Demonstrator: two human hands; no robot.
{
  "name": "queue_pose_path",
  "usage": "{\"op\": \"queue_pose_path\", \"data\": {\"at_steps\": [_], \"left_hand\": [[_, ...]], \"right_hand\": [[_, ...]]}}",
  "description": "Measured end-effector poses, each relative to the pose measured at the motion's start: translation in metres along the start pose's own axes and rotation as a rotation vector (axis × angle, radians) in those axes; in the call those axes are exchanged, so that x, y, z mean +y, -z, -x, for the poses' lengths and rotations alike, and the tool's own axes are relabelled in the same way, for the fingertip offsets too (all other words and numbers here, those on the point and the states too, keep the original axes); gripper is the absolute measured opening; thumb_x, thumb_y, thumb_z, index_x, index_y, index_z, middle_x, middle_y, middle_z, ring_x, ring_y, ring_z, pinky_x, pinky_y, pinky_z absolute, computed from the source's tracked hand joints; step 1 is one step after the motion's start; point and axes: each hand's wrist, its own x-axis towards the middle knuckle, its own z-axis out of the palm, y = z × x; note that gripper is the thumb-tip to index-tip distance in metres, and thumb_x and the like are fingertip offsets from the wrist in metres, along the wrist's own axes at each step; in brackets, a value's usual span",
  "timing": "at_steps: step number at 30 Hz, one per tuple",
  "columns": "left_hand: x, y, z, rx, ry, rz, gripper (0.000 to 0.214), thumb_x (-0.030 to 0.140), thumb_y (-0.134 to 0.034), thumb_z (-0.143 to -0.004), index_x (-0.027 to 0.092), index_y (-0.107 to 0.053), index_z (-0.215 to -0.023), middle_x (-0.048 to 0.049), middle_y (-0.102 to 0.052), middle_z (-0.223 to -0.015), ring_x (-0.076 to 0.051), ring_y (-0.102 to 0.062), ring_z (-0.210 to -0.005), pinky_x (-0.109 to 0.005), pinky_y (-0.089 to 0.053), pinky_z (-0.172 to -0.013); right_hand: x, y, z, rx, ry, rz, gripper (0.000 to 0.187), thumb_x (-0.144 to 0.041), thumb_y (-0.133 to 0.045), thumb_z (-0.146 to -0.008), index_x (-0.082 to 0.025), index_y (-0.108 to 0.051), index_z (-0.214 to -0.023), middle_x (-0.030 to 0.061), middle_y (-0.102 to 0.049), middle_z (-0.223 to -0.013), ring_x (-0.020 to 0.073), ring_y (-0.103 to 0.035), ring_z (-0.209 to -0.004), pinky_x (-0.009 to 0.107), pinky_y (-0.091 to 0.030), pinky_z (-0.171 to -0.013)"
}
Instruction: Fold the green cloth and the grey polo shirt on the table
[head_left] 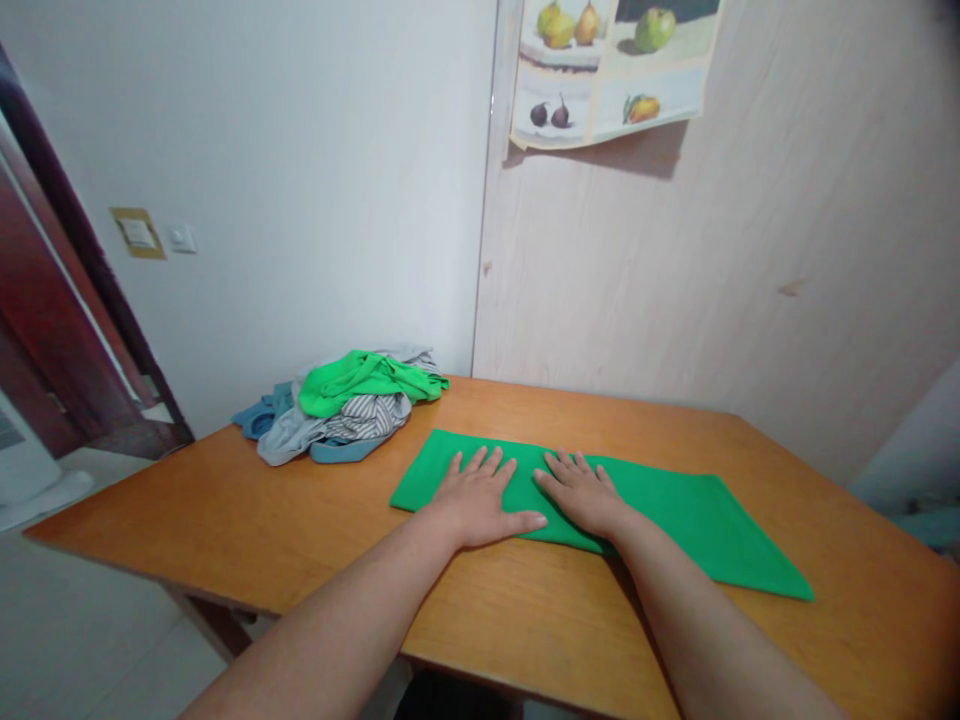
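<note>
"Looking down from the head view, where do the hands lie?"

"Both lie on the green cloth (675, 515), which is spread as a long folded strip on the wooden table (225, 510), near its front edge. The left hand (480, 495) and the right hand (581, 492) sit side by side on the strip's left half, thumbs nearly meeting."

"Gripping it?"

"No. Both are spread flat, palms down and fingers pointing away from the person, with nothing clasped in either. Judging by that, the flat palms press the fabric against the tabletop so it lies smooth."

"And the arms?"

"Both forearms reach in from the bottom edge of the frame, bare, angling towards each other, with the wrists low over the wood."

"What else is about?"

"A pile of clothes (349, 405) sits at the table's far left corner, apart from the strip: green on top, striped and blue pieces under it. A fruit poster (611, 65) hangs on the wall behind, and a light switch (181, 238) is on the white wall to the left."
</note>
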Motion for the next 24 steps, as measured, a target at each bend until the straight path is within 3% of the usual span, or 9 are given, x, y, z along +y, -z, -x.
{"op": "queue_pose_path", "data": {"at_steps": [7, 11, 14, 17, 24], "left_hand": [[0.001, 0.003, -0.001, -0.019, 0.012, 0.009, 0.108, 0.093, -0.029, -0.072, 0.025, -0.026, -0.156, -0.0088, -0.012, -0.164, -0.037, -0.005, -0.151, -0.064, -0.006, -0.117], [-0.004, -0.001, -0.003, 0.012, -0.012, -0.004, 0.103, 0.09, -0.031, -0.076, 0.026, -0.026, -0.156, -0.009, -0.012, -0.164, -0.037, -0.007, -0.15, -0.065, -0.007, -0.116], [-0.006, -0.004, -0.005, 0.01, -0.022, -0.009, 0.102, 0.089, -0.031, -0.077, 0.027, -0.024, -0.157, -0.0086, -0.012, -0.164, -0.037, -0.005, -0.151, -0.064, -0.008, -0.116], [-0.006, -0.004, -0.005, 0.013, -0.015, -0.01, 0.102, 0.09, -0.029, -0.077, 0.027, -0.025, -0.157, -0.0086, -0.012, -0.164, -0.037, -0.005, -0.151, -0.064, -0.008, -0.116], [-0.003, 0.001, -0.004, 0.004, -0.002, -0.012, 0.104, 0.092, -0.026, -0.075, 0.025, -0.027, -0.156, -0.0091, -0.011, -0.164, -0.037, -0.006, -0.151, -0.064, -0.007, -0.116]], "right_hand": [[-0.004, -0.004, 0.007, 0.062, 0.013, 0.026, 0.085, -0.077, -0.02, -0.089, -0.027, -0.02, -0.158, 0.0045, -0.015, -0.165, 0.0299, -0.007, -0.151, 0.055, -0.003, -0.119], [-0.003, 0.006, 0.008, 0.035, 0.04, -0.069, 0.082, -0.075, -0.021, -0.091, -0.025, -0.026, -0.156, 0.0062, -0.017, -0.165, 0.0298, -0.008, -0.151, 0.053, -0.005, -0.12], [0.008, 0.018, 0.013, 0.008, 0.042, -0.126, 0.079, -0.072, -0.016, -0.094, -0.024, -0.03, -0.155, 0.0078, -0.018, -0.164, 0.0282, -0.01, -0.151, 0.052, -0.012, -0.119], [0.025, 0.021, 0.026, 0.061, 0.004, -0.104, 0.08, -0.072, -0.013, -0.094, -0.023, -0.029, -0.155, 0.0078, -0.015, -0.165, 0.0282, -0.006, -0.152, 0.054, -0.011, -0.119], [0.048, 0.003, 0.052, 0.111, -0.066, 0.014, 0.083, -0.074, -0.011, -0.092, -0.023, -0.024, -0.157, 0.0062, -0.011, -0.165, 0.0269, -0.003, -0.152, 0.052, -0.004, -0.12]]}}
